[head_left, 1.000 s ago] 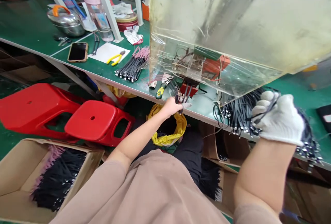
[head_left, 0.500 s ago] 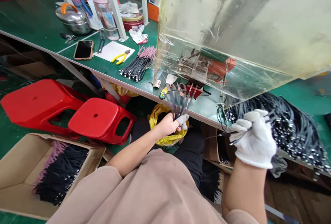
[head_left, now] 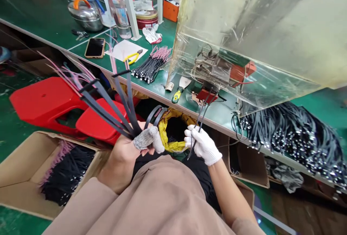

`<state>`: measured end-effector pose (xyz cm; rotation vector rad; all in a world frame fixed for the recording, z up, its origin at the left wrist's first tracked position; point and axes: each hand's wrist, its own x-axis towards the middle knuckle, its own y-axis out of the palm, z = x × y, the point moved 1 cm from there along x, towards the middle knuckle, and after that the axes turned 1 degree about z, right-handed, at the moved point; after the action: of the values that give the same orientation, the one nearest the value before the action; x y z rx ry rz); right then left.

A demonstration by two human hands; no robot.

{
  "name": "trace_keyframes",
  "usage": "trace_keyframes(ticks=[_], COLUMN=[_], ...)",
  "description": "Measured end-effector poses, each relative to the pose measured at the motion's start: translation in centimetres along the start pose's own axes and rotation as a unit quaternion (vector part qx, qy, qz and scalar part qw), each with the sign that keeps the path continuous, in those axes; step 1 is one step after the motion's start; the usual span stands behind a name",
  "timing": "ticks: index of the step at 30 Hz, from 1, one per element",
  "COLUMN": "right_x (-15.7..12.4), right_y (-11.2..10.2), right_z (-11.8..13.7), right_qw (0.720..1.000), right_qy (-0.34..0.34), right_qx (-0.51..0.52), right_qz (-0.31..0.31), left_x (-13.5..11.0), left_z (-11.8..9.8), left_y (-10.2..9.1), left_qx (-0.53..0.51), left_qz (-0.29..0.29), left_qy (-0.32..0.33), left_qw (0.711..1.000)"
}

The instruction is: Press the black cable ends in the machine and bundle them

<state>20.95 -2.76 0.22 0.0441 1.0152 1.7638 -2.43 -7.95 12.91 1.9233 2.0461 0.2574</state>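
Note:
My left hand [head_left: 125,154], with grey and white covers on its fingertips, is closed around several flat black cables [head_left: 107,101]. They fan out up and to the left, and thin pink wires show at their far ends. My right hand [head_left: 204,144] wears a white glove and pinches a thin dark cable [head_left: 201,115], which looks doubled. Its upper end reaches the small red block [head_left: 207,95] at the bench edge. Between and beyond my hands, a yellow bag [head_left: 162,130] hangs open below the bench.
A clear plastic shield [head_left: 244,29] overhangs the bench. Beside it lie a scraper [head_left: 179,92], bundled pink-ended cables [head_left: 153,65], yellow pliers [head_left: 132,57] and a phone [head_left: 94,47]. A large cable pile [head_left: 295,137] sits right; red stools [head_left: 46,101] and a cardboard box [head_left: 24,162] stand left.
My left hand has moved left and nearer with its cables, swinging their pink ends leftward. My right hand has come left from the cable pile, bringing the dark cable to the red block.

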Motion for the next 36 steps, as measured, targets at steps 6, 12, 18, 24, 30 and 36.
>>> trace_keyframes(ticks=[6,12,18,24,30,36], right_x=[2.5,5.7,6.3,6.7,6.8,6.5], right_y=[1.9,4.3,5.4,5.3,5.3,6.1], right_z=[5.0,9.4,11.0,11.6,12.1,12.1], right_qw=[0.997,0.994,0.992,0.991,0.991,0.988], right_qy=[-0.051,-0.091,-0.042,-0.035,-0.021,-0.001], right_qx=[-0.019,0.049,0.116,0.122,0.125,0.147], right_qz=[0.058,0.039,-0.012,-0.035,-0.05,-0.041], left_x=[0.8,0.9,1.1,0.9,0.8,0.7], left_z=[-0.4,-0.1,-0.1,0.3,0.4,0.1], left_y=[1.0,1.0,0.7,0.2,0.0,0.5], left_qx=[0.045,0.036,0.018,0.021,0.028,0.049], left_qz=[-0.014,-0.025,-0.029,-0.022,-0.037,-0.05], left_qy=[0.044,0.033,0.027,0.042,0.073,0.067], left_qw=[0.998,0.999,0.999,0.999,0.996,0.995])
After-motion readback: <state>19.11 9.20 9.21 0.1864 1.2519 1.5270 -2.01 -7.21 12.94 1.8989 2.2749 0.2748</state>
